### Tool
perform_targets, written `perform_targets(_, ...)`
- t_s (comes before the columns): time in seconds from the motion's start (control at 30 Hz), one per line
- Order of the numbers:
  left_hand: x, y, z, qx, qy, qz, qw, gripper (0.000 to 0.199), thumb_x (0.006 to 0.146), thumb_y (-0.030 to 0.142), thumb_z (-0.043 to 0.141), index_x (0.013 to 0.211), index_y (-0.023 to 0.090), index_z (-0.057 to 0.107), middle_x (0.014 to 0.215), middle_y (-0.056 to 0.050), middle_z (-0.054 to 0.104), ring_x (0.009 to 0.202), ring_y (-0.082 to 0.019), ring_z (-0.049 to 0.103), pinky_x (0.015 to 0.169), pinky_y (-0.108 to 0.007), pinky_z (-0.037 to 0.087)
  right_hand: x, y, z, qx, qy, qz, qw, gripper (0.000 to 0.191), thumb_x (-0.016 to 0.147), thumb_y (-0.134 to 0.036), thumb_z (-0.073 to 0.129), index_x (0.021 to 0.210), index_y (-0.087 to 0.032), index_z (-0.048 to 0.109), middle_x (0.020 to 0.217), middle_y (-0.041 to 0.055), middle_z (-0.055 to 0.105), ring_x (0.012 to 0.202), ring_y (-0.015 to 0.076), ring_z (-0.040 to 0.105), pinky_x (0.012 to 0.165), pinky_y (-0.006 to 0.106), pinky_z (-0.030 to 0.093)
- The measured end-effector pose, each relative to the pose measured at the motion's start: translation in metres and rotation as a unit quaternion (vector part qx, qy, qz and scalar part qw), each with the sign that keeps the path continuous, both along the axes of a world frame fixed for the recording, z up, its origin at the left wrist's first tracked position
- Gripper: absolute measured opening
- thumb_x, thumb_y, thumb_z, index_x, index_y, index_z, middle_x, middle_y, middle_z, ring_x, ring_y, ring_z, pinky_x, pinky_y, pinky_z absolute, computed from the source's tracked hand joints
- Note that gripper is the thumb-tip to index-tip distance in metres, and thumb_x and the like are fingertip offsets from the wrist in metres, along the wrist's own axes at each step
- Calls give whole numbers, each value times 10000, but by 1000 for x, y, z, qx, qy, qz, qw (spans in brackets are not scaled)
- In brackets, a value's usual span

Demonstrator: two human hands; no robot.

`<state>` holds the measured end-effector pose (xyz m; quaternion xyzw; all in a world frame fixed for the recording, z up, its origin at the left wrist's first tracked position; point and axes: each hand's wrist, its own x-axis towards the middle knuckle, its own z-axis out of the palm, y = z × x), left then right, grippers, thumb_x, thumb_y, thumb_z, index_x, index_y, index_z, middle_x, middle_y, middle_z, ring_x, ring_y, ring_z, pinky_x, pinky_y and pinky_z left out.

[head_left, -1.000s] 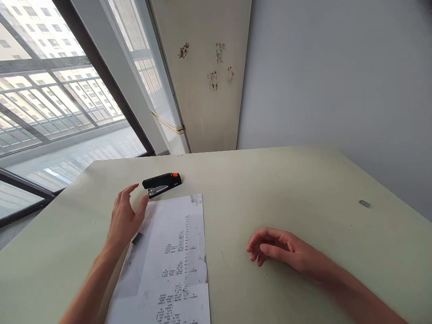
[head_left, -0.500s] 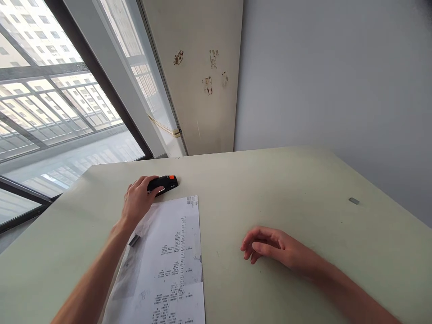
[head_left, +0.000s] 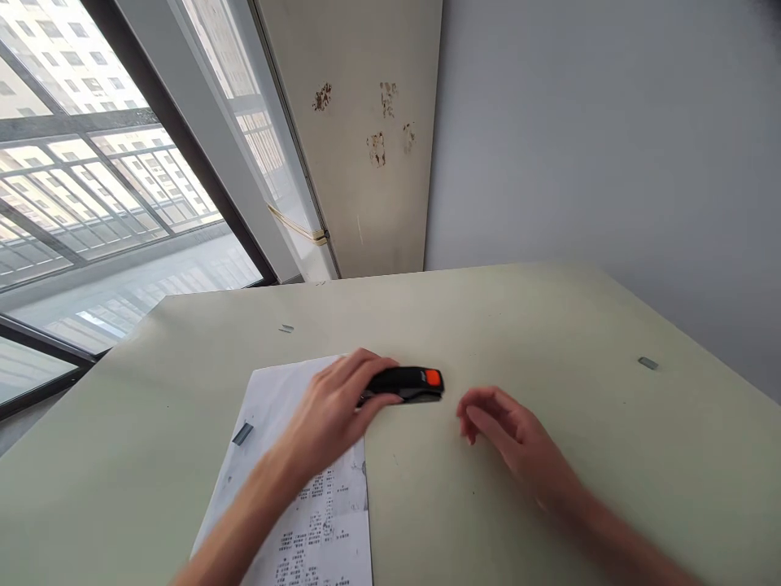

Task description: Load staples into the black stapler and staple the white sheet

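A black stapler (head_left: pixel 410 384) with an orange patch at its right end is gripped at its left end by my left hand (head_left: pixel 345 396), above the top right part of a printed sheet of paper (head_left: pixel 317 529). My right hand (head_left: pixel 509 431) is just right of the stapler, apart from it, fingers curled but with a gap to the thumb, holding nothing. A grey strip of staples (head_left: pixel 242 433) lies on the left side of the sheet. Part of the sheet is hidden under my left hand and forearm.
On the pale green table (head_left: pixel 549 325), small staple pieces (head_left: pixel 286 329) lie beyond the paper, and another grey strip (head_left: pixel 647 363) lies at the right. Behind the table stand a window at the left, a stained panel (head_left: pixel 372 195) and a grey wall (head_left: pixel 598 138).
My left hand has carried the stapler to the right and nearer to my right hand, uncovering small staple pieces at its former place. My right hand has shifted slightly up and right.
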<state>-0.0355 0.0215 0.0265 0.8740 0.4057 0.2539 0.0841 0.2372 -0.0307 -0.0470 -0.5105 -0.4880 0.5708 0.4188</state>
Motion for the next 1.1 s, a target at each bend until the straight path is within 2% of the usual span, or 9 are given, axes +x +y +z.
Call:
perform_targets(0.07, 19, -11, -6, -1, 10, -25, 1000, 239, 1094, 375, 519, 1263, 242, 622, 1116, -64, 724, 887, -188, 720, 809, -333, 590, -1, -1, -1, 13, -59, -105, 993, 414, 981, -660, 589, 1088, -263, 636, 1148, 78, 710, 1008, 264, 663, 921, 411, 525)
perform_targets(0.13, 35, -20, -15, -1, 12, -29, 1000, 222, 1098, 355, 510, 1264, 237, 600, 1102, -62, 721, 861, -190, 717, 767, -337, 592, 2, -2, 0, 4, -88, -152, 984, 400, 1003, -661, 539, 1146, -299, 637, 1327, 64, 670, 1154, 287, 641, 991, 418, 504)
perform_targets(0.2, 48, -25, -24, -7, 6, -28, 1000, 206, 1087, 333, 533, 1261, 233, 579, 1094, -57, 713, 843, -193, 714, 726, -336, 590, 6, -1, 2, -7, -87, -153, 984, 393, 1023, -657, 499, 1148, -315, 648, 1375, 49, 658, 1229, 297, 621, 1017, 413, 499)
perform_targets(0.27, 59, -29, -33, -15, 2, -33, 999, 205, 1065, 304, 571, 1256, 229, 565, 1084, -51, 705, 828, -196, 712, 691, -335, 582, 9, 1, 2, -4, -79, -137, 987, 394, 1029, -650, 496, 1122, -303, 658, 1318, 59, 686, 1234, 297, 618, 1011, 402, 506)
perform_targets(0.47, 78, -38, -48, -34, -10, -41, 999, 228, 1040, 292, 616, 1253, 236, 556, 1089, -51, 702, 854, -207, 723, 702, -353, 588, 11, 3, 1, 18, -80, -75, 994, 371, 1021, -622, 548, 1050, -270, 661, 1145, 66, 724, 1056, 263, 661, 947, 383, 543)
perform_targets(0.6, 79, -40, -49, -54, -29, -26, 998, 212, 1040, 333, 630, 1233, 265, 574, 1056, -37, 701, 822, -191, 720, 693, -336, 584, 13, 4, 0, 26, -79, -70, 994, 362, 1031, -611, 542, 1047, -270, 662, 1101, 54, 725, 1055, 253, 665, 950, 368, 543)
perform_targets(0.8, 67, -45, -49, -125, -67, 16, 990, 359, 975, 368, 739, 1260, 279, 540, 1067, -19, 718, 878, -203, 714, 749, -337, 585, 14, 4, -3, 35, -85, -62, 994, 369, 1058, -602, 506, 1082, -268, 659, 1068, 54, 738, 1025, 239, 678, 912, 340, 559)
perform_targets(0.93, 52, -56, -54, -160, -76, 58, 982, 284, 1006, 333, 688, 1245, 283, 543, 1085, -6, 710, 885, -186, 684, 753, -318, 568, 13, 4, -5, 46, -88, -74, 992, 340, 1071, -577, 507, 1082, -274, 659, 1059, 38, 753, 976, 210, 700, 876, 307, 568)
perform_targets(1.1, 42, -60, -61, -148, -85, 51, 984, 106, 1055, 283, 599, 1156, 276, 635, 1114, -19, 708, 935, -180, 681, 784, -306, 561, 16, 5, -5, 45, -94, -64, 992, 328, 1066, -582, 518, 1092, -285, 654, 1058, 30, 760, 974, 204, 713, 846, 287, 569)
